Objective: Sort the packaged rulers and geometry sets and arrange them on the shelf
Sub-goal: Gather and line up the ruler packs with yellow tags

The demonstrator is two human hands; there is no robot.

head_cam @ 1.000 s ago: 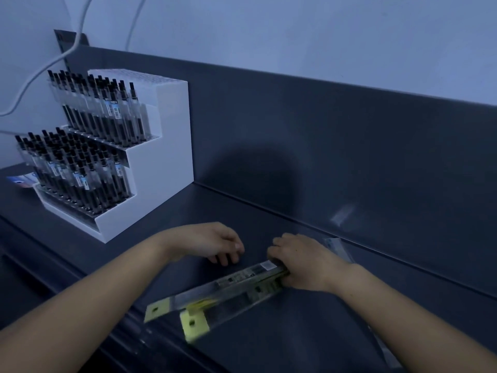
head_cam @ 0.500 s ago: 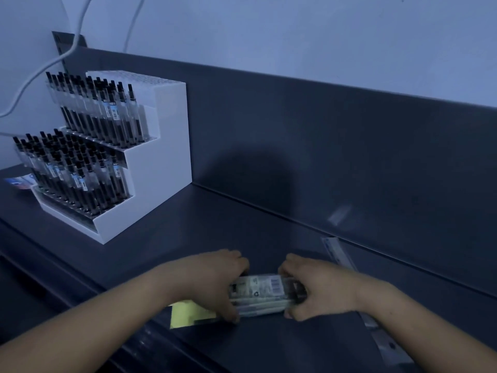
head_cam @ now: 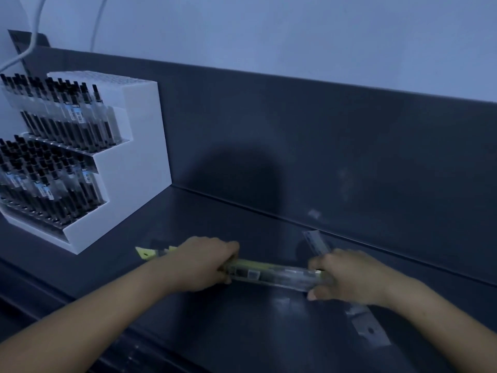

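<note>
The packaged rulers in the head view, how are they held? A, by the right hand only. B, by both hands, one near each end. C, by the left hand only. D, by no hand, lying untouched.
B: the left hand grips the packaged rulers near one end and the right hand grips them at the other.

You've got a dark shelf (head_cam: 242, 211) w/ white pen stand (head_cam: 129, 184) at L, yellow-tagged ruler packs (head_cam: 274, 273) mid & a clear pack (head_cam: 369, 328) at R.
</note>
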